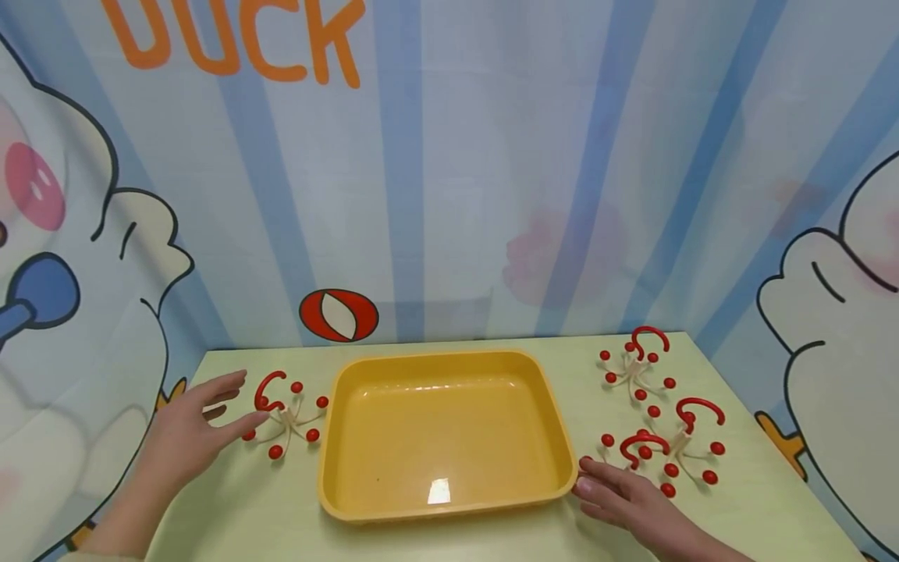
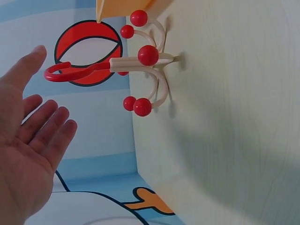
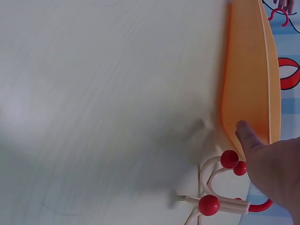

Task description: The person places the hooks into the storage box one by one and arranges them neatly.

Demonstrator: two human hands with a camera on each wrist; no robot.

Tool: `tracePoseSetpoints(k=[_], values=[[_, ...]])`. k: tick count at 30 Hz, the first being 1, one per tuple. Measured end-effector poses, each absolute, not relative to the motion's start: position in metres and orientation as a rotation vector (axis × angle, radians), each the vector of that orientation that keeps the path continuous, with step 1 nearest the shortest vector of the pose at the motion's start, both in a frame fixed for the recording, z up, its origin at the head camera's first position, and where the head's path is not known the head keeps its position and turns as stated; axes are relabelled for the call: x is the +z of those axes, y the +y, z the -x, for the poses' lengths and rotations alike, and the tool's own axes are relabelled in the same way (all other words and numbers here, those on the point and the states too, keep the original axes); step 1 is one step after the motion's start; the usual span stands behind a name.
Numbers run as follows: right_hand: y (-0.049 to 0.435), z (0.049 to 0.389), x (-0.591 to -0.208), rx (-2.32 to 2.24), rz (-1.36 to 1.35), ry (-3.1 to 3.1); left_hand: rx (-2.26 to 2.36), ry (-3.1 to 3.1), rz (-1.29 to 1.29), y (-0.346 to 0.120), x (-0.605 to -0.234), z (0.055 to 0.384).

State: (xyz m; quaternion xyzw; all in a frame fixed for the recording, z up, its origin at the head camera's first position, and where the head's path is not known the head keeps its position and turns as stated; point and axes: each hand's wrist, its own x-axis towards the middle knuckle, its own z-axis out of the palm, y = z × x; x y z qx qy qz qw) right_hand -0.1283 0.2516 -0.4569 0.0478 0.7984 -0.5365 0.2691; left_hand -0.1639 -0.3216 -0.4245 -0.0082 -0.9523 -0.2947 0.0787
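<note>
My left hand (image 1: 186, 429) is held with fingers spread beside a hanger (image 1: 286, 420) that has a red hook and curved cream arms tipped with red balls. In the left wrist view its hook (image 2: 70, 73) stands close to the thumb and fingers, with nothing gripped. A yellow tray (image 1: 449, 511) sits between my hands. My right hand (image 1: 632, 499) is at the tray's near right corner; in the right wrist view the thumb (image 3: 246, 133) lies against or just beside the tray wall (image 3: 246, 70). Partly hidden by that hand is a second hanger (image 1: 644, 443).
Two more hangers, one at the back right (image 1: 634, 367) and one nearer (image 1: 680, 443), stand on the pale table (image 1: 246, 507). Behind rises a blue-striped cloth (image 1: 463, 195) printed with cartoon figures, which also covers both sides.
</note>
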Motion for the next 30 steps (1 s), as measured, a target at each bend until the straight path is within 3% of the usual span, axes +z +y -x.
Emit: tracePoseSetpoints(k=[30], values=[[0.256, 0.140, -0.481, -1.555, -0.018, 2.140, -0.940, -2.666, -0.030, -0.307, -0.443, 0.177]])
